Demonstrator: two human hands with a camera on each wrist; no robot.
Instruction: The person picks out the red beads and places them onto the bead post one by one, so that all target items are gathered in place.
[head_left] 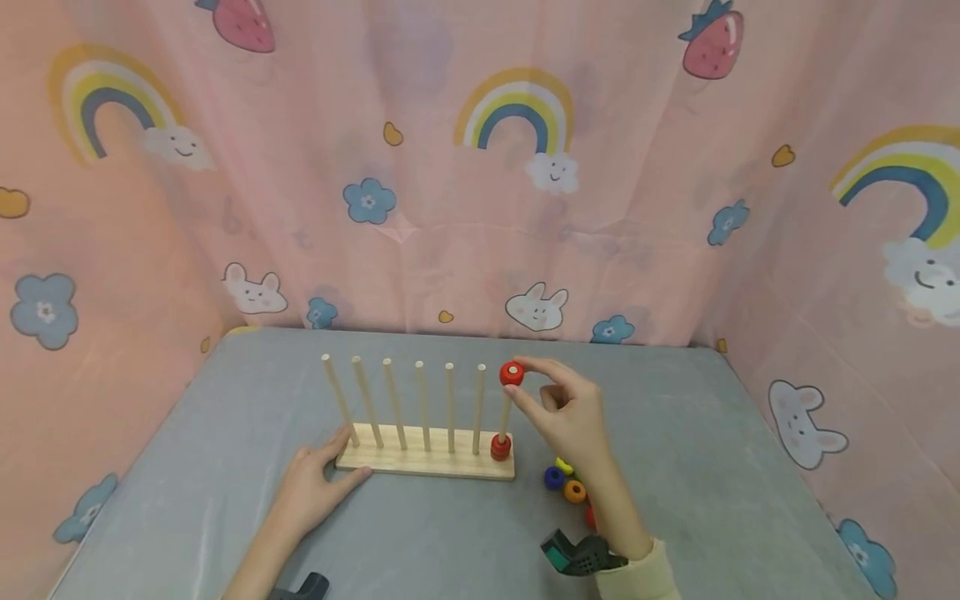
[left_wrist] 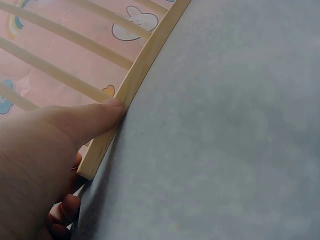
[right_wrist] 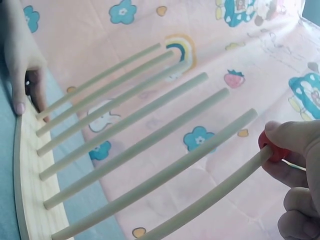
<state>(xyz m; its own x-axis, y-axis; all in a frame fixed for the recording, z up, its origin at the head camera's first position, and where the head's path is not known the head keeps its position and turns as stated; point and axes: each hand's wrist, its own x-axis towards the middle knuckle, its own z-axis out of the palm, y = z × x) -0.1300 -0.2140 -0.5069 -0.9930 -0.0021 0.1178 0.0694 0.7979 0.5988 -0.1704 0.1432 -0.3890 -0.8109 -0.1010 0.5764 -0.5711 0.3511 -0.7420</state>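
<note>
My right hand (head_left: pixel 573 412) pinches a red bead (head_left: pixel 512 374) between thumb and forefinger, at the top of the rightmost wooden peg. In the right wrist view that bead (right_wrist: pixel 272 148) sits around the peg's tip. At the foot of the same peg, red beads (head_left: pixel 500 447) are stacked on the wooden base (head_left: pixel 435 463). The other pegs (head_left: pixel 422 407) stand bare in a row. At the base's left end my left hand (head_left: pixel 311 487) grips it, the thumb (left_wrist: pixel 100 120) along the front edge and the fingers behind.
Loose beads lie right of the base, partly behind my right forearm: a blue bead (head_left: pixel 554 477), an orange bead (head_left: pixel 574 492), a yellow one (head_left: pixel 564 465) and a red one. Grey cloth (head_left: pixel 720 467) covers the table. A pink patterned curtain (head_left: pixel 450 275) encloses the back and sides.
</note>
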